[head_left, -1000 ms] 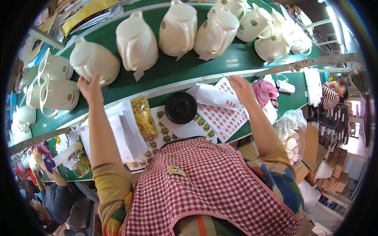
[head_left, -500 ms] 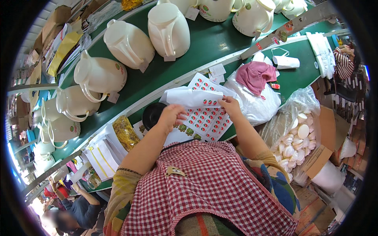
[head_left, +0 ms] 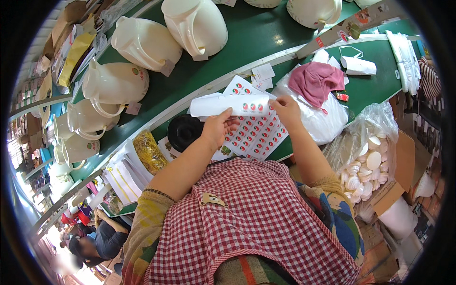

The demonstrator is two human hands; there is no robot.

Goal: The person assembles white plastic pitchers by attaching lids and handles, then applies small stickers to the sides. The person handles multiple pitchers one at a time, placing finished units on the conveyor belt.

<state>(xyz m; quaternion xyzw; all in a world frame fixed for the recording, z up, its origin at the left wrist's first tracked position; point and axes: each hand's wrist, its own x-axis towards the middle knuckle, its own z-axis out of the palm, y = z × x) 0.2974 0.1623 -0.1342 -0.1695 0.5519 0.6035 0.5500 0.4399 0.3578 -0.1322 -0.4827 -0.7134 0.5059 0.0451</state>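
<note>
My left hand (head_left: 219, 127) grips a white strip of stickers (head_left: 216, 105) along its lower edge, with the thumb on top and the other fingers curled below. A few round red-and-green stickers show near the strip's right end. My right hand (head_left: 288, 113) is closed in a pinch at that end; the fingertips partly hide what lies between them. Under the strip lies a white sheet (head_left: 256, 137) with rows of the same round stickers. A black round dish (head_left: 183, 133) sits left of my left hand.
Cream ceramic jugs (head_left: 147, 42) with paper tags line the green belt (head_left: 251, 35) beyond a metal rail. To the right are a pink cloth (head_left: 317, 81) on white plastic, and a bag of white round lids (head_left: 368, 164). Another person (head_left: 104, 237) works at lower left.
The strip is now flatter and more level. My left hand has moved up and right onto its lower edge; my right fingers have drawn into a pinch at its right end.
</note>
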